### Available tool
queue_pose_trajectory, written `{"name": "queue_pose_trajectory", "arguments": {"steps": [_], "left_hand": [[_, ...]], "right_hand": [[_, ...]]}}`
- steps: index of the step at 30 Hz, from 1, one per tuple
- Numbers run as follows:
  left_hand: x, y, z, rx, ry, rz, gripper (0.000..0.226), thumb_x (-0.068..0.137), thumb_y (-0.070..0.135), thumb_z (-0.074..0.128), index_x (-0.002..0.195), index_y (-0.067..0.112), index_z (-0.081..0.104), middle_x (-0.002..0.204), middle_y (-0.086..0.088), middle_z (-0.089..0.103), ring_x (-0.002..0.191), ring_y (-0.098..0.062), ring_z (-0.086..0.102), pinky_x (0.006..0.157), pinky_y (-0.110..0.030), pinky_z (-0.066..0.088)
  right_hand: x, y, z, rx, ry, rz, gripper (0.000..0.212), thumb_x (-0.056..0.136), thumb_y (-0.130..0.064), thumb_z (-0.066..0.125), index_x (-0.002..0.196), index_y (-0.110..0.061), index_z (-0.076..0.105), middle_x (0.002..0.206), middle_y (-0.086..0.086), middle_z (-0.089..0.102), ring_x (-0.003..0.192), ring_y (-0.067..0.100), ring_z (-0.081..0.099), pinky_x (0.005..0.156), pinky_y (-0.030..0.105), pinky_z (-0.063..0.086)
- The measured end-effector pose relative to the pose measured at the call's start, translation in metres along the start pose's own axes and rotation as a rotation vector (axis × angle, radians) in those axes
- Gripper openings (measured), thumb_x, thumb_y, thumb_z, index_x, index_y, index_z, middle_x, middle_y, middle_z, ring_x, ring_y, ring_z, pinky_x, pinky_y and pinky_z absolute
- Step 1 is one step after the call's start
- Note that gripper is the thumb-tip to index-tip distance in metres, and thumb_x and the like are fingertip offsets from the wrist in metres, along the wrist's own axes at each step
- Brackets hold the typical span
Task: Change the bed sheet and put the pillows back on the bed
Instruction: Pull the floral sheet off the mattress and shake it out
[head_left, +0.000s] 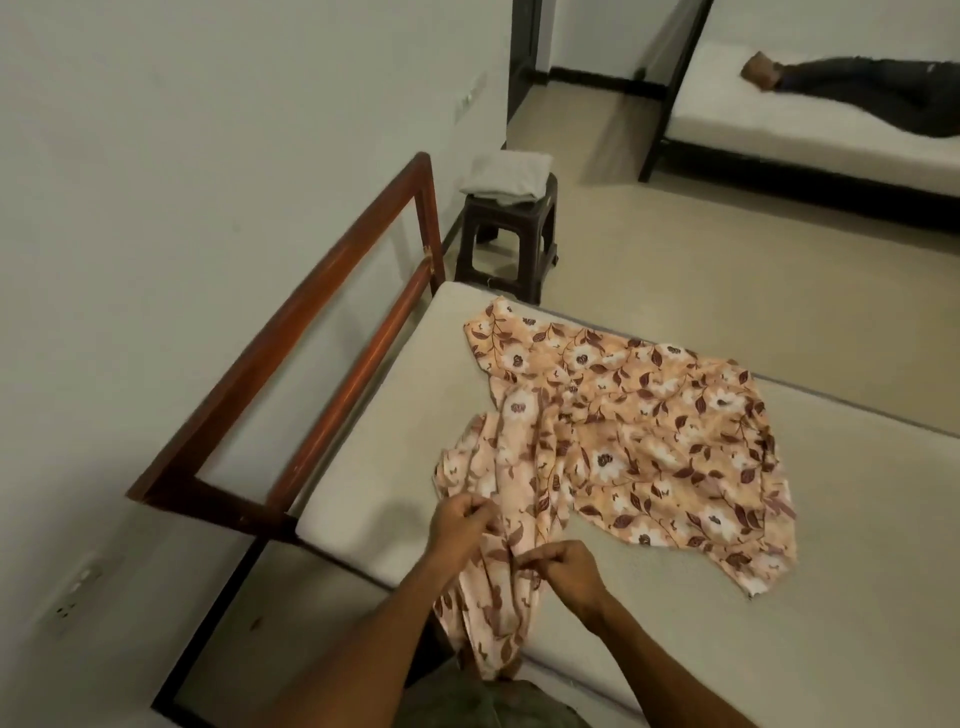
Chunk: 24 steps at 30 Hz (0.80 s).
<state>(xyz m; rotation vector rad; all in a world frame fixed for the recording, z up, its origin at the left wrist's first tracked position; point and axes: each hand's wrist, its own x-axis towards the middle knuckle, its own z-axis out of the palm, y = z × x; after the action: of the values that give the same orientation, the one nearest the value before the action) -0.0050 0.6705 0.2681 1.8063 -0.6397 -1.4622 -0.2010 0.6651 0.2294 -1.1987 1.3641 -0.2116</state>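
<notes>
Judging by the bare mattress, the job is at an early stage: the floral sheet lies crumpled near the headboard end, covering only a patch, with one tail hanging over the near edge. Spreading, tucking and the pillows all remain. A pale folded stack on the stool past the bed's far corner may be those pillows. Both hands are closed in pinches on that tail, the left hand higher and the right hand just beside it.
</notes>
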Motion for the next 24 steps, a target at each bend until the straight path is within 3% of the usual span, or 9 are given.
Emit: {"name": "queue_pose_trajectory", "arguments": {"steps": [4,8,13,15,18,22,24], "left_hand": [[0.013,-0.035,-0.023,0.198,-0.001,-0.12,0.011,0.097,0.015,0.069,0.088,0.01,0.074,0.071,-0.005,0.076,0.063,-0.016,0.071,0.053,-0.02,0.052],[0.014,-0.099,-0.042,0.256,0.044,-0.302,0.017,0.1,0.013,0.06,0.09,0.009,0.073,0.069,-0.004,0.073,0.052,-0.013,0.066,0.046,-0.02,0.047],[0.007,-0.178,-0.054,0.256,0.001,-0.491,0.014,0.102,0.018,0.059,0.095,0.015,0.07,0.083,-0.005,0.075,0.062,-0.015,0.066,0.053,-0.025,0.048],[0.017,-0.207,-0.053,0.226,0.01,-0.542,0.014,0.103,0.021,0.057,0.101,0.016,0.07,0.091,-0.006,0.077,0.066,-0.014,0.068,0.057,-0.025,0.051],[0.04,-0.242,-0.044,0.18,0.047,-0.59,0.013,0.104,0.021,0.056,0.105,0.017,0.069,0.093,-0.004,0.076,0.07,-0.012,0.068,0.061,-0.025,0.052],[0.079,-0.296,-0.025,0.087,0.084,-0.627,0.016,0.095,0.011,0.057,0.103,0.02,0.066,0.1,-0.01,0.073,0.079,-0.019,0.065,0.066,-0.03,0.05],[0.104,-0.337,-0.015,0.062,0.103,-0.633,0.025,0.086,0.014,0.06,0.109,0.023,0.066,0.107,-0.011,0.073,0.086,-0.022,0.066,0.073,-0.031,0.053]], "right_hand": [[0.016,0.033,0.0,-0.086,0.102,0.118,0.031,0.086,0.002,0.065,0.089,-0.02,0.087,0.089,-0.007,0.081,0.09,0.01,0.074,0.09,0.029,0.061],[0.03,0.063,0.014,-0.195,0.079,0.169,0.023,0.085,-0.006,0.068,0.09,-0.018,0.087,0.092,-0.008,0.081,0.091,0.005,0.073,0.09,0.027,0.059],[0.036,0.102,0.045,-0.394,-0.009,0.156,0.016,0.09,-0.015,0.07,0.091,-0.017,0.086,0.092,-0.004,0.081,0.085,0.01,0.071,0.083,0.03,0.058],[0.049,0.12,0.061,-0.453,-0.06,0.184,0.019,0.091,-0.016,0.067,0.095,-0.022,0.085,0.092,-0.007,0.079,0.084,0.007,0.069,0.08,0.026,0.056],[0.07,0.149,0.083,-0.547,-0.132,0.229,0.024,0.089,-0.024,0.063,0.103,-0.033,0.081,0.101,-0.013,0.076,0.092,0.008,0.07,0.086,0.029,0.059],[0.099,0.19,0.109,-0.83,-0.245,0.13,0.031,0.093,-0.029,0.064,0.122,-0.037,0.072,0.123,-0.006,0.07,0.107,0.016,0.065,0.094,0.033,0.058],[0.114,0.213,0.119,-1.013,-0.28,-0.043,0.04,0.093,-0.031,0.068,0.132,-0.035,0.066,0.132,-0.002,0.065,0.119,0.02,0.06,0.102,0.035,0.053]]}}
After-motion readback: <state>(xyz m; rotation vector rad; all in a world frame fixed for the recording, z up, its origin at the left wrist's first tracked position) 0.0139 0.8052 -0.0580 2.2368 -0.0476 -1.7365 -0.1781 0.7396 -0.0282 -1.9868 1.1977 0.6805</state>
